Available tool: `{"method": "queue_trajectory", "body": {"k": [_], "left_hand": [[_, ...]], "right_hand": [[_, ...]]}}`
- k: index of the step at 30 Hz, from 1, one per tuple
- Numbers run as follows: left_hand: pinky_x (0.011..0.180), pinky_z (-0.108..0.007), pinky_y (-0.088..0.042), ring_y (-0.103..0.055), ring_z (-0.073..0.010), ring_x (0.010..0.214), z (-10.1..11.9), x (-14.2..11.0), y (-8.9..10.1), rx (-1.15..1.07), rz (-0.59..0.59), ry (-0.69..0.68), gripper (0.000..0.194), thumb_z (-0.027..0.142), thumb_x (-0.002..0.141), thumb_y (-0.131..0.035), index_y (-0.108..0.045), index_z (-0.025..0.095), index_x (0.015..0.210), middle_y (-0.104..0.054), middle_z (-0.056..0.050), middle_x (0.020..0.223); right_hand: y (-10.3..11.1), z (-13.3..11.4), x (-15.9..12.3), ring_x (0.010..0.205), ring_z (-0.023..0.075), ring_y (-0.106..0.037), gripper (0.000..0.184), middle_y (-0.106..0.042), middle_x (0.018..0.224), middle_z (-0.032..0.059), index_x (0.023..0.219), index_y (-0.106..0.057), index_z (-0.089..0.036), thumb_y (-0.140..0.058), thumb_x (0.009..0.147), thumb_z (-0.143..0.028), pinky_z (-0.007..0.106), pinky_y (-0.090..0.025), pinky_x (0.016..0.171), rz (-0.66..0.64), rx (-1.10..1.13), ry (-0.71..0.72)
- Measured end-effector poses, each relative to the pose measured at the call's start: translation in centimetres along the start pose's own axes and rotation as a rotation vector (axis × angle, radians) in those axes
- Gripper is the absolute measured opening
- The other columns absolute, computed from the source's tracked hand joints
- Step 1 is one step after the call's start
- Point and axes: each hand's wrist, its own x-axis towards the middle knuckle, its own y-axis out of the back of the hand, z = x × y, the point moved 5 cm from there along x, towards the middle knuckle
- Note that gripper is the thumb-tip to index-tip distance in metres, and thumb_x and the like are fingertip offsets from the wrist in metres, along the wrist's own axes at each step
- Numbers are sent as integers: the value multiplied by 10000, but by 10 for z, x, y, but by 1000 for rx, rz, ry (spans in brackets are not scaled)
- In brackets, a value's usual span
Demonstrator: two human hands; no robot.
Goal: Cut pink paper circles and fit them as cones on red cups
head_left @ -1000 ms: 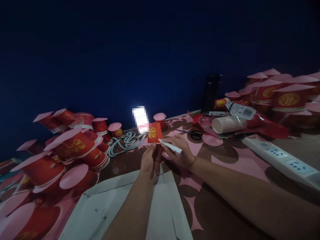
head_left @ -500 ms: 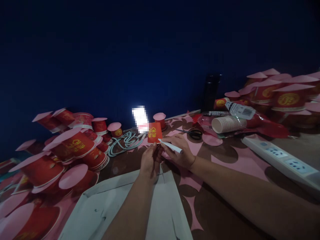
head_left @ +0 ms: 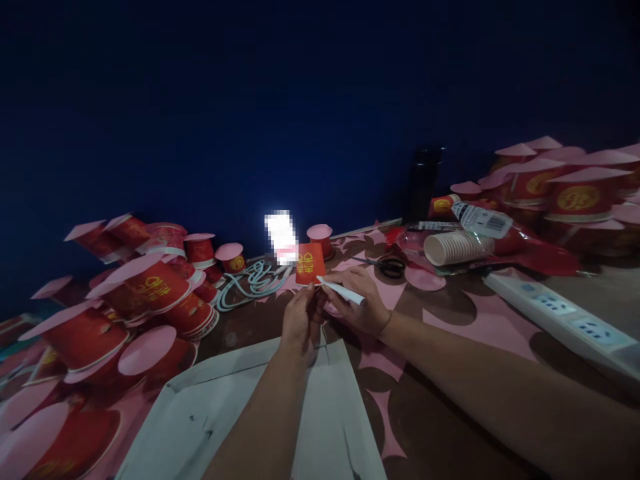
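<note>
My left hand [head_left: 299, 319] is closed on the lower edge of a red paper cup [head_left: 310, 261] with yellow characters printed on its side. In my right hand [head_left: 363, 300] is a white pen [head_left: 345, 293], held like a marker, with its tip against or very near the cup's lower right edge. Pink paper shows just below the cup, partly hidden by my fingers. Under my left forearm lies a large white sheet or flattened bag [head_left: 235, 400] with dark marks.
Red cups topped with pink paper discs crowd the left [head_left: 140, 287] and far right [head_left: 575, 193]. A glowing blurred screen [head_left: 281, 233], coiled cable [head_left: 250, 287], scissors [head_left: 390, 267], stacked white cups [head_left: 455, 249], a dark bottle [head_left: 423, 183] and a power strip [head_left: 560, 313] surround my hands. Cut pink paper [head_left: 500, 327] covers the table.
Almost nothing differs. The cup and both hands keep their places, with the pen tip still at the cup's lower edge; the view has shifted only very slightly.
</note>
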Motion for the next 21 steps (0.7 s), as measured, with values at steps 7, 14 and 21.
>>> {"method": "queue_trajectory", "body": {"k": [7, 14, 21], "left_hand": [[683, -169, -518, -647, -83, 694, 1, -2, -1, -19, 23, -6, 31, 136, 769, -656, -648, 117, 791, -679, -38, 778], [662, -164, -516, -640, -76, 669, 0, -1, 0, -17, 33, 5, 28, 125, 757, -664, -642, 108, 760, -670, -29, 756], [673, -168, -518, -646, -84, 707, -1, -1, 0, 2, 8, 2, 56, 144, 752, -677, -656, 111, 792, -682, -42, 795]], "right_hand": [[0, 1, -1, 869, 177, -638, 176, -719, 994, 37, 1059, -602, -225, -562, 888, -227, 372, -384, 836, 11, -1, -2], [0, 2, -1, 876, 173, -637, 197, -717, 996, 34, 1075, -599, -223, -570, 880, -221, 368, -383, 847, 23, -8, 5], [0, 2, -1, 876, 178, -641, 195, -721, 981, 33, 1067, -608, -222, -573, 875, -218, 372, -384, 843, 15, -14, -8]]}}
